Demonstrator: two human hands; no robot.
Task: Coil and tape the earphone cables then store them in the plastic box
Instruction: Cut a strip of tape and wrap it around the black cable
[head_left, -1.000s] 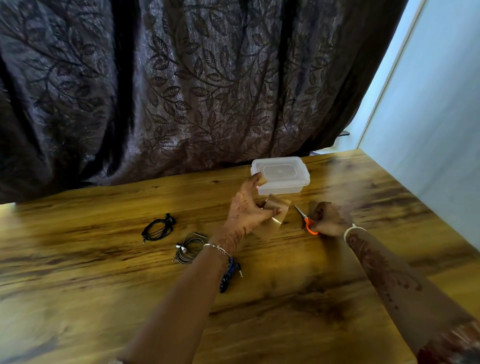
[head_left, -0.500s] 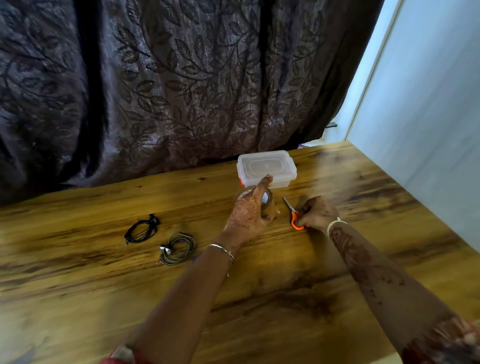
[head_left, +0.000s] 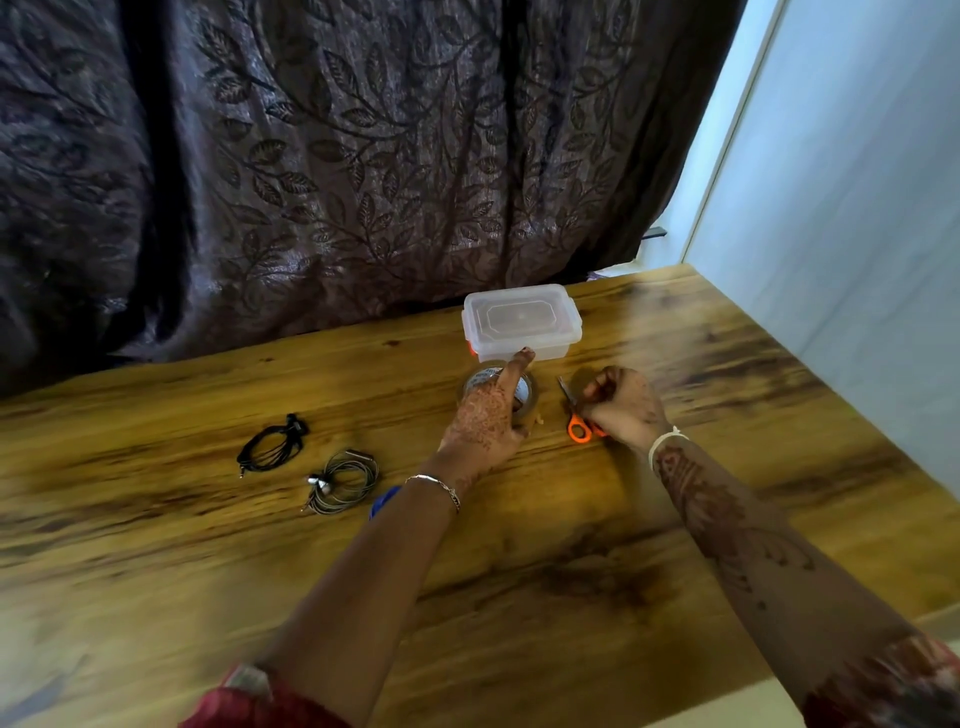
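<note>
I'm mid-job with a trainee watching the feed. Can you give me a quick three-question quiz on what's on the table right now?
1. True or false: the plastic box has its lid on.
2. Fill in: the right hand grips the scissors, which have ____ handles.
3. What does the left hand hold? A) the scissors B) the tape roll C) the plastic box

Key: 1 true; 2 orange; 3 B.

head camera, looking down, table (head_left: 571, 597) close
</note>
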